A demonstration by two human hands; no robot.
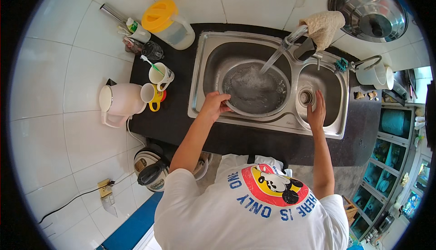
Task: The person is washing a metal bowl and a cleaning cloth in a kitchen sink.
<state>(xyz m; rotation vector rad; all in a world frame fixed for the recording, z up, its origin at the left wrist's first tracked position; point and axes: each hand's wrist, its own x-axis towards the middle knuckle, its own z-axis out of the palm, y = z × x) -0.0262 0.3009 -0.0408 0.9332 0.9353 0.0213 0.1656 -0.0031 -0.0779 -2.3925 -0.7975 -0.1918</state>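
A round metal basin (284,106) with small perforations on its sides stands in the large bowl of a stainless steel double sink (195,89). Water pours into it from the faucet (298,34) and ripples inside. My left hand (216,105) grips the basin's near left rim, thumb on top and fingers below. Over the small right bowl, my right hand (316,112) is held with its fingers extended beside the drain strainer (306,97), with nothing seen in it. Whether its fingertips touch the steel, I cannot tell.
A beige cloth (322,28) hangs over the faucet. Left of the sink stand a yellow-lidded pitcher (170,25), a white mug (161,74) with a toothbrush, a yellow mug (153,95) and a pink electric kettle (121,101). White containers (371,74) and ginger-like pieces (359,95) lie right.
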